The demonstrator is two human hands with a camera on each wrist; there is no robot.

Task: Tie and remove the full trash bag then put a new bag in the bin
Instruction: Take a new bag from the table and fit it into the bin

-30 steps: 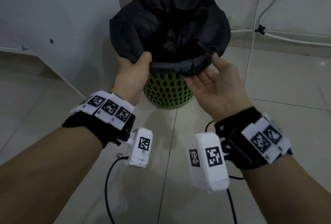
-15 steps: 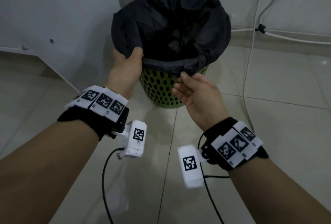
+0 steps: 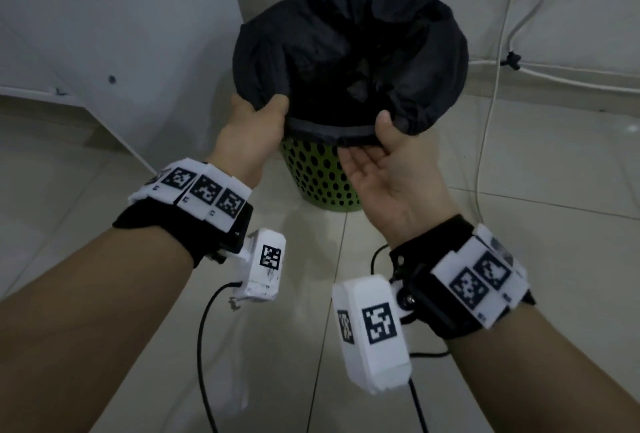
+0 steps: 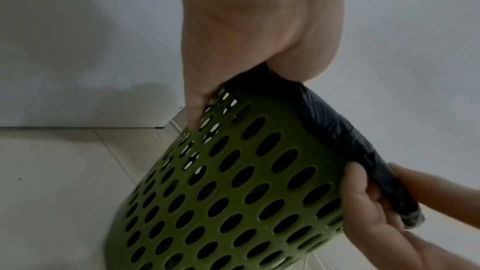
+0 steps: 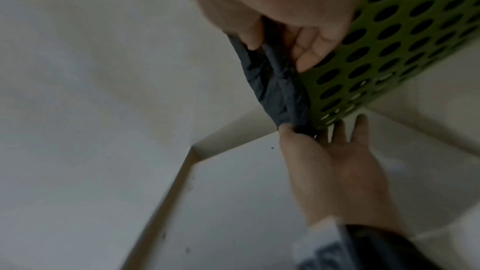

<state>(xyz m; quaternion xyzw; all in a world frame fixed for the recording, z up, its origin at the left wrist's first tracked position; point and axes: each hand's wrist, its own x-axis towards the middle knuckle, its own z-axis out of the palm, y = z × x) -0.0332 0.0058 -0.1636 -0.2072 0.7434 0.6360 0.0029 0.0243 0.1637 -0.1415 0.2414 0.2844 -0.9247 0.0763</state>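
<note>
A green perforated bin [image 3: 322, 186] stands on the tiled floor, lined with a black trash bag [image 3: 311, 41] whose mouth gapes open over the rim. My left hand [image 3: 268, 115] pinches the bag's near-left edge, thumb inside and fingers outside against the bin wall. My right hand [image 3: 379, 136], palm up, holds the near-right edge with its thumb on top and its fingers under the rolled rim. In the left wrist view the rolled bag edge [image 4: 335, 128] runs from my left hand [image 4: 262, 52] to the right hand [image 4: 374, 198]. The right wrist view shows my right hand's fingers [image 5: 309, 48] pinching the bag [image 5: 275, 83].
A white cabinet panel [image 3: 104, 34] stands close to the bin's left. White cables [image 3: 491, 110] hang down the wall and trail over the floor at the right. Black leads [image 3: 204, 346] dangle from my wrist cameras over the pale tiles [image 3: 554, 190].
My right hand was curled below the rim half a second ago; it has come up, turned palm up and taken the bag's edge. The left hand has kept its hold.
</note>
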